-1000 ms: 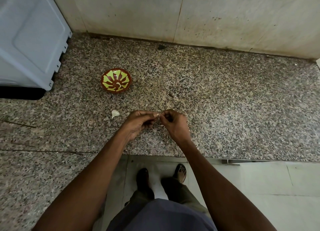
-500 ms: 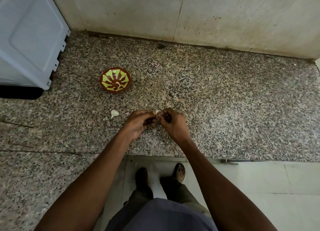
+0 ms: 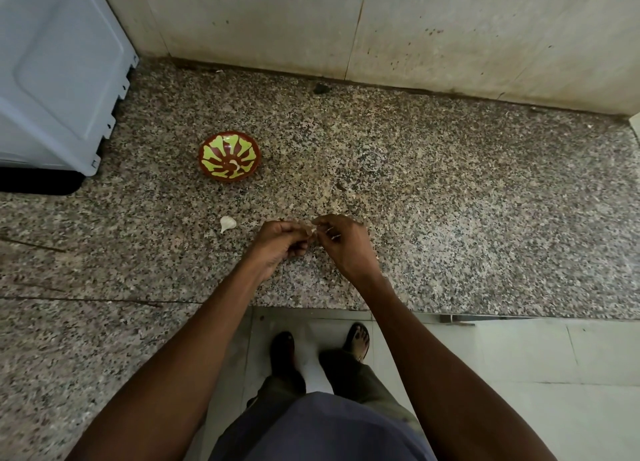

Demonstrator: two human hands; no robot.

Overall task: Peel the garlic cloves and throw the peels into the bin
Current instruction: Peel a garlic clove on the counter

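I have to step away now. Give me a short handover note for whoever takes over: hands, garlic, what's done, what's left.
Left hand and right hand both pinch one garlic clove over the granite counter, mid-peel.
A second clove lies on the counter left of the hands, skin apparently on.
The patterned bowl holds a pale piece, probably peeled garlic.
Left: finish this clove, peel the other, bin the peels. No bin in view.

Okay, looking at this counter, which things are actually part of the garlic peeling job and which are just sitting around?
Part of the job:
- left hand and right hand, pinching a garlic clove between them
- loose garlic clove on the counter
- patterned bowl, something pale inside

Just lying about:
- white appliance at the left
- dark speck near the wall

No bin is in view.
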